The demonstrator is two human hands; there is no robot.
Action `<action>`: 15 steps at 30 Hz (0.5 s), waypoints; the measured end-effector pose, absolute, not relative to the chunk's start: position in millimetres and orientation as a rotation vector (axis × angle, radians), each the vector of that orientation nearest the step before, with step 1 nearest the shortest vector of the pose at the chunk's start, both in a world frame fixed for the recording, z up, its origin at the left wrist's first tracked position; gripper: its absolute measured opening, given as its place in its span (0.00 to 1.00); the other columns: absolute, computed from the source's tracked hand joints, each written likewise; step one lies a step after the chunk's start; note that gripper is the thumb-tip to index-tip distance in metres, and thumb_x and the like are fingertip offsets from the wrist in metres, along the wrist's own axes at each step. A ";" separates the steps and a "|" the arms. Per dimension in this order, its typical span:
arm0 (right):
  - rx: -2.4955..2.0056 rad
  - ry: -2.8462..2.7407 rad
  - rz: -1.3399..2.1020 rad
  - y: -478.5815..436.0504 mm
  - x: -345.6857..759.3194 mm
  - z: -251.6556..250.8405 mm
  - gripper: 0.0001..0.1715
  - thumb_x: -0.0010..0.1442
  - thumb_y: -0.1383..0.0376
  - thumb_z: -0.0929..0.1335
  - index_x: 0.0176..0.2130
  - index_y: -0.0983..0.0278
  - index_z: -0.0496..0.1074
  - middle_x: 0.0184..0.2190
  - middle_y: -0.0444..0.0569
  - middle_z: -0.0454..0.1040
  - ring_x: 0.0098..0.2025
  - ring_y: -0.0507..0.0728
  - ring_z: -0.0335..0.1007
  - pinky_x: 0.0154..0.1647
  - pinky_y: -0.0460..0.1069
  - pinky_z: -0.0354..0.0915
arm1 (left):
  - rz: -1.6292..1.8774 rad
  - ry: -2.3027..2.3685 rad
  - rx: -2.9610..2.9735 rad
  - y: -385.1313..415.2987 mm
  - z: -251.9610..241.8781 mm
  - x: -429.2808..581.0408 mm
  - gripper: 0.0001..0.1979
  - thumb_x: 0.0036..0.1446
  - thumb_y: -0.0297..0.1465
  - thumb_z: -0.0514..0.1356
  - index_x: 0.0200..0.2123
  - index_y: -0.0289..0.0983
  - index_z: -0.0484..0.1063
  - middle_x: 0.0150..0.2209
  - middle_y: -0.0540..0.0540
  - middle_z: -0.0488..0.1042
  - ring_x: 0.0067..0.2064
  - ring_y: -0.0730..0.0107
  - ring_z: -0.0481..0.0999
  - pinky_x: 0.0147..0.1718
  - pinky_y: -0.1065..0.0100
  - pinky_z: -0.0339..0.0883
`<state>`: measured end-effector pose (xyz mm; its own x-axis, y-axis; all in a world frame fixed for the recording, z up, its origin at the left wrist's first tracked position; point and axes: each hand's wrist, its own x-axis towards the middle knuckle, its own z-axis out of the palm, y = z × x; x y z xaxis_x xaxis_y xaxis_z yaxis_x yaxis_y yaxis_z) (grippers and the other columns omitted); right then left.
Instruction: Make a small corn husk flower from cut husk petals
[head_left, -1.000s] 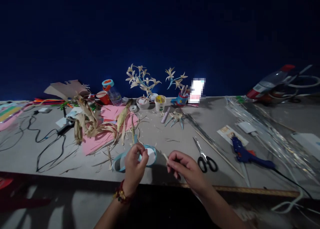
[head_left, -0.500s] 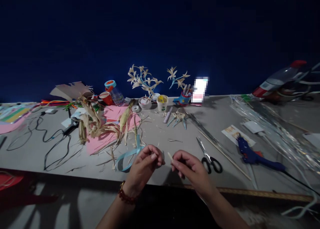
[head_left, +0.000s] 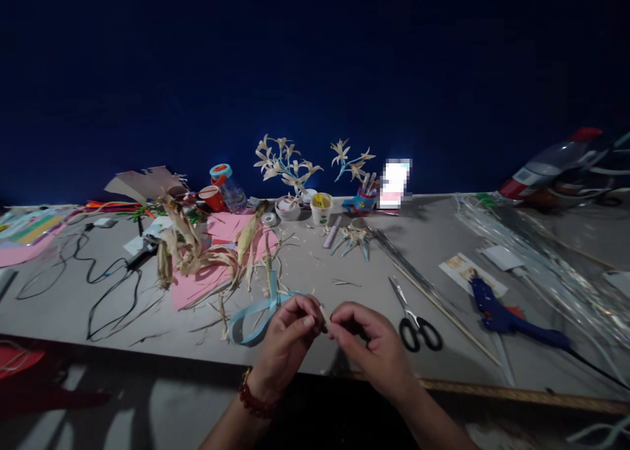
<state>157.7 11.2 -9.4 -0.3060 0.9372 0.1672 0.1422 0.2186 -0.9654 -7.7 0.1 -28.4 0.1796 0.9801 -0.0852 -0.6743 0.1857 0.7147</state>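
My left hand [head_left: 294, 332] and my right hand [head_left: 370, 342] meet just over the table's front edge, fingers curled and fingertips almost touching. A small pale strip of corn husk [head_left: 325, 316] shows between them, pinched by my right thumb and fingers. The left thumb presses on its fingers; what lies inside that pinch is too small to make out. Left of my hands a light blue ribbon [head_left: 243, 332] lies looped on the table. Black-handled scissors [head_left: 417, 325] rest to the right, blades partly apart.
Dried corn husks [head_left: 184, 246] lie over pink paper [head_left: 191, 292] at left. Husk flowers [head_left: 288, 161] stand at the back near a paper cup [head_left: 321, 210]. Wires [head_left: 418, 260], a blue glue gun [head_left: 512, 322] and a clear plastic bundle [head_left: 536, 260] occupy the right. Black cable [head_left: 115, 306] trails at left.
My hands have come together, the right one moving left, so the pale strip now sits at the left fingertips. The view has shifted slightly; the table items appear unmoved.
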 end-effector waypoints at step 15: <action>-0.980 -1.845 0.776 9.4 158.0 -5.7 0.01 0.65 0.66 0.69 0.38 0.60 0.73 0.31 0.46 0.76 0.28 0.53 0.69 0.32 0.48 0.65 | 1.403 0.857 0.785 -6.3 -26.3 -0.6 0.07 0.53 0.32 0.71 0.28 0.37 0.78 0.34 0.46 0.72 0.40 0.66 0.71 0.43 0.67 0.66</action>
<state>158.0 9.4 -5.7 -0.3004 0.8620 0.4083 0.3108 0.4931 -0.8125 -0.6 -6.3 -26.3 -0.0166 0.9990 -0.0414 -0.4927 0.0278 0.8697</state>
